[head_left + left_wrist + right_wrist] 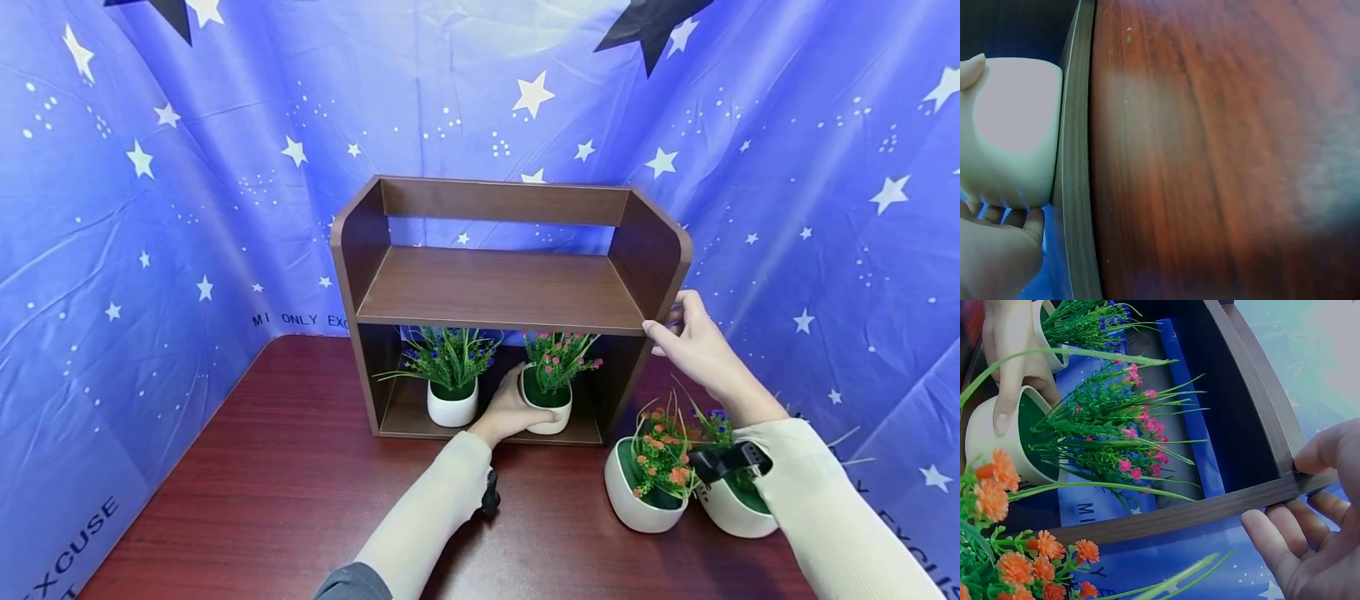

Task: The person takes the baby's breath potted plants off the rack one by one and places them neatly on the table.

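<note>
My left hand (512, 410) reaches into the lower compartment of the brown wooden shelf (495, 287) and grips a white flower pot (553, 419) with pink flowers, thumb across its front and fingers round its side. That pot stands on the bottom board, close to the front edge, as the left wrist view shows. Beside it on the left is a white pot with blue flowers (453, 408). At the shelf's right side panel, my right hand (693, 346) pinches the front edge level with the middle board, thumb on one face and fingers on the other.
On the reddish-brown table (285, 483), right of the shelf, stands a pot with orange flowers (647, 500). Next to it is another white pot (738, 512) with blue flowers, partly behind my right wrist. A blue star-printed curtain (450, 100) hangs behind and along both sides.
</note>
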Tool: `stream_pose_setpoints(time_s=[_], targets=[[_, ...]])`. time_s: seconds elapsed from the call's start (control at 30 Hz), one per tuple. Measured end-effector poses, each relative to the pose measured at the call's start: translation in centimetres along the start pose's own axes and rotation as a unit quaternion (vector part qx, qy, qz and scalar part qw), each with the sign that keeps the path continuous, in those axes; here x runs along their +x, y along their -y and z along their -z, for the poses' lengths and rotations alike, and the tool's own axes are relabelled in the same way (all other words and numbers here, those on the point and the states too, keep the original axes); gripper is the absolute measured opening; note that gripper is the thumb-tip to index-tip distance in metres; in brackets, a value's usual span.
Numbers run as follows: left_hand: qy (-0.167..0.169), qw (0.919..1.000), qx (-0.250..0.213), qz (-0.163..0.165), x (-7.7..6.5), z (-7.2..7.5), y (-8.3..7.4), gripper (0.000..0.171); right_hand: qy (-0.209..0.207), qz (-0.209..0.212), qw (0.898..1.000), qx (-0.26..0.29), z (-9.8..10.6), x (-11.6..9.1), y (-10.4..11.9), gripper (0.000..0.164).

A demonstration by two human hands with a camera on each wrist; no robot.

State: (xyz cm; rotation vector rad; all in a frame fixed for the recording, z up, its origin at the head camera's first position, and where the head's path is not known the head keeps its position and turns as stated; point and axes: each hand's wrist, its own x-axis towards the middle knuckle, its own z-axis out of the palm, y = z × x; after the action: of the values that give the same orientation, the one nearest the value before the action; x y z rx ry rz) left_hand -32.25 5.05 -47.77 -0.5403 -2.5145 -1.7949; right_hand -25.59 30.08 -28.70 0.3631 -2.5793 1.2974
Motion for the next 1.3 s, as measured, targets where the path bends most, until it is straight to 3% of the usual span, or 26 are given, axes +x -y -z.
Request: stream_pose_setpoints(time_s=[0.47, 0.97, 1.3], targets=[[0.016, 0.9995, 0.019, -0.019, -1.6, 0.1, -0.2, 0.105, 0.000, 0.007, 1.000, 0.004, 0.0, 0.1, 0.0, 0.047], [0.018, 0.9996, -0.013, 0.016, -6.4, -0.3, -2.4, 0.107, -0.013, 0.011, 1.000, 0.006, -0.1, 0.1, 0.1, 0.045], [0.026, 0.9994, 0.004, 0.021, -9.2, -0.5, -2.2, 0.109, -0.016, 0.008, 1.000, 0.003, -0.2, 0.1, -0.2, 0.045]])
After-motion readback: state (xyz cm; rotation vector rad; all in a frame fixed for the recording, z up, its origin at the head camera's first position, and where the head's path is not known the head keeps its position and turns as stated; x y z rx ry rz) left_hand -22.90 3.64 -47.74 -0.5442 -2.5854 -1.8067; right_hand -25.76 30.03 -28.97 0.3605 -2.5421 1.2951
